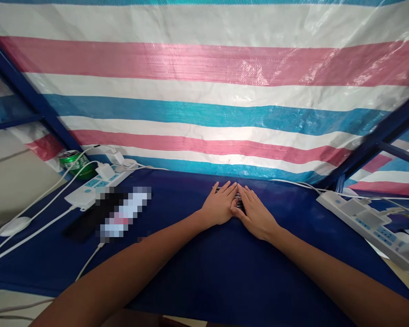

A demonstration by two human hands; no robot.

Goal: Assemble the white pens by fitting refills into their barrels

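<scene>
Both hands rest side by side on the dark blue tabletop (238,268), near its far side. My left hand (221,204) lies flat with its fingers stretched out. My right hand (257,211) lies palm down beside it, fingers extended, and the two hands meet at the fingertips and thumbs. Under them is a dark thing with shiny light streaks (239,204). Only a small part of it shows in the gap between the hands and past the left fingers, so I cannot tell its kind.
On the left are a white power strip (85,193) with plugs, a green can (77,164) and a phone (126,215), blurred out, on a cable. Another power strip (371,227) lies right. Striped plastic sheeting (218,109) hangs behind, between blue frame posts (371,143).
</scene>
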